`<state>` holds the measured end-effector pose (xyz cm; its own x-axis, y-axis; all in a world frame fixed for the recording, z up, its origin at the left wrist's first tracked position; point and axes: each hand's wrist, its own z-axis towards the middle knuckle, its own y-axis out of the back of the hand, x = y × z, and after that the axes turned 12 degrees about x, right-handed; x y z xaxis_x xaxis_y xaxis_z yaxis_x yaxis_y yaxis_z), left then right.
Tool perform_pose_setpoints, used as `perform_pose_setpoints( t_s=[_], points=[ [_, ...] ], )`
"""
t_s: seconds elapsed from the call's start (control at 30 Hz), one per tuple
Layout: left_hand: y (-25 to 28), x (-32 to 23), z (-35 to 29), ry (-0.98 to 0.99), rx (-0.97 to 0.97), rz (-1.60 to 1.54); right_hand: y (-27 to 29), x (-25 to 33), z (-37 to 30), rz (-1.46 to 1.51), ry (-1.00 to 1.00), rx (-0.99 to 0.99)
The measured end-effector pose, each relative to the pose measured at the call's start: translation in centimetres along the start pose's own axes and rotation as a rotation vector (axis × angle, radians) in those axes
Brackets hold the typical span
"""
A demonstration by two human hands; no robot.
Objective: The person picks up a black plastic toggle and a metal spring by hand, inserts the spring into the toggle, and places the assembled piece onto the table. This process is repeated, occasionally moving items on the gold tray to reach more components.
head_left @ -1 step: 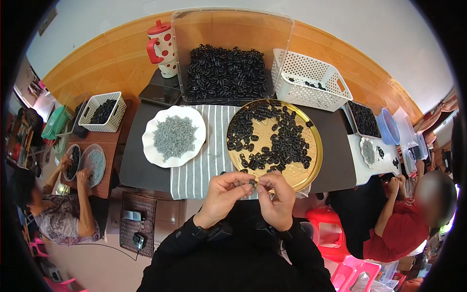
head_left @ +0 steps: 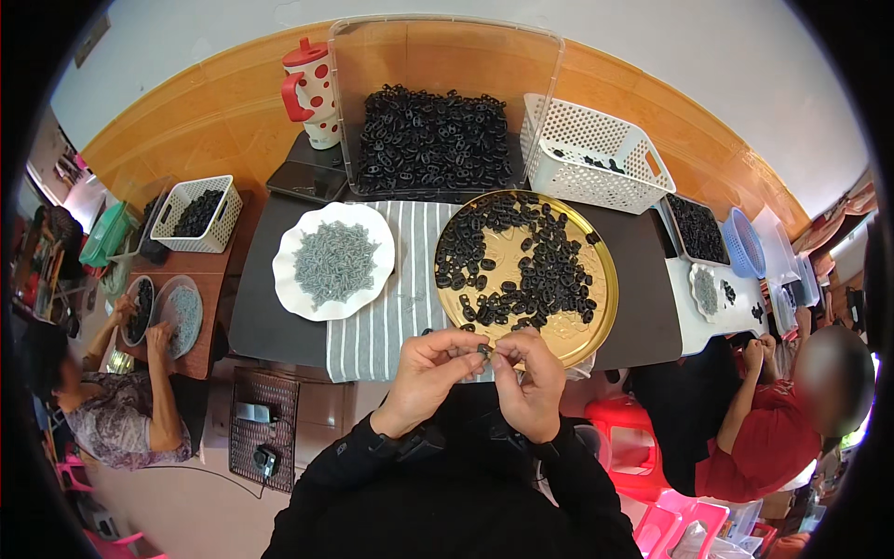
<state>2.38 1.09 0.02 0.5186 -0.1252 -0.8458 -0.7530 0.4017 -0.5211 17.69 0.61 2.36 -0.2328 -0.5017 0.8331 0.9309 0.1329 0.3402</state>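
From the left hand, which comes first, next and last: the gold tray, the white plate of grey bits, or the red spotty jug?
Measured from the left hand:
1. Gold tray, just ahead, slightly right.
2. White plate, ahead to the left.
3. Red spotty jug, far back by the wall.

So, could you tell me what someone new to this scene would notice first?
Probably the round gold tray strewn with small black parts, in the middle of the dark table, and behind it the clear bin heaped with more of them. Just below the tray, the left hand and right hand pinch one small black piece together. Left of the tray sits a white plate of grey parts.
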Motion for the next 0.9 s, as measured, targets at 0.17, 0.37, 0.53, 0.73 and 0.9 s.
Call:
perform_pose_setpoints(
  t_s=[0.17,0.37,0.53,0.73,0.9],
  points=[
    [0.17,0.15,-0.17,-0.045,0.001,0.024,-0.11,0.13,0.35,-0.069,0.052,0.009],
    [0.13,0.39,-0.08,-0.111,-0.005,0.048,-0.11,0.07,0.47,-0.105,0.079,0.005],
    [-0.06,0.19,-0.24,-0.099,-0.034,0.016,-0.56,-0.01,-0.14,0.096,-0.056,-0.063],
    [-0.26,0.07,-0.34,-0.093,-0.082,0.018,-0.81,-0.58,-0.34,0.084,-0.008,-0.126],
    [-0.16,-0.01,-0.48,-0.106,-0.092,0.019,-1.01,-0.25,-0.31,0.101,-0.031,-0.125]
  ],
)
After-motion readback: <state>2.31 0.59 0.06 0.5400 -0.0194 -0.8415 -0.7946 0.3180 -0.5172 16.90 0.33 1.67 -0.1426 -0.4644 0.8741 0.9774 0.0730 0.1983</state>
